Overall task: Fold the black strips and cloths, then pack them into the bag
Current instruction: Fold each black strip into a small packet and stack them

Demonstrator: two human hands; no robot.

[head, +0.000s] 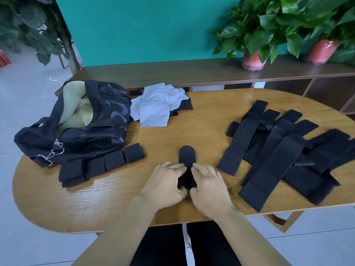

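Near the table's (115, 208) front edge, the left hand (165, 183) and right hand (209, 186) pinch a black strip (187, 156) between curled fingers; its long axis runs straight away, rounded end pointing far. Beyond: folded strips (101, 164), unfolded strips (278, 150), open bag (76, 127), pale cloths (155, 106).

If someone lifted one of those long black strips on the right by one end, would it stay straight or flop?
Probably flop: the long black strips lie flat and draped over one another, and the strip that the left hand and right hand grip bends easily. They look thin and perforated, so likely light, unlikely to roll.
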